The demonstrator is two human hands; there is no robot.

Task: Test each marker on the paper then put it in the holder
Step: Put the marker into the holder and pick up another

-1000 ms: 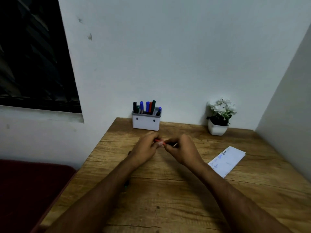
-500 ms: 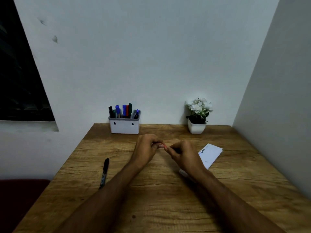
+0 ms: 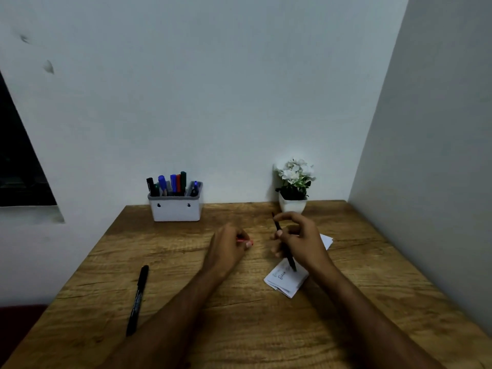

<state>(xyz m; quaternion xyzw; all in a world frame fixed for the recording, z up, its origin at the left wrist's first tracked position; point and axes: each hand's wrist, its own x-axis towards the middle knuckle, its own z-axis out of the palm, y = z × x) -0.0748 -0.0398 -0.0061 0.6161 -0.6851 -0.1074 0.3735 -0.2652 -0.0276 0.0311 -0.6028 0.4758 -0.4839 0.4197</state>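
Marker [image 3: 286,247], slim and dark, in right hand [image 3: 303,242]; tip on folded paper [image 3: 287,279].

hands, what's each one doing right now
Left hand: closed around a red cap.
Right hand: holding a dark marker, tip over the paper.

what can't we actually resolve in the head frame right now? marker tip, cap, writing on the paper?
Head view only:
- Marker tip: against the paper, too small to tell whether it touches.
- Red cap: mostly hidden inside the left hand.
- Writing on the paper: too small and blurred to read.
- Paper's middle: covered by the right hand.
- Holder contents: lower marker bodies hidden by its wall.
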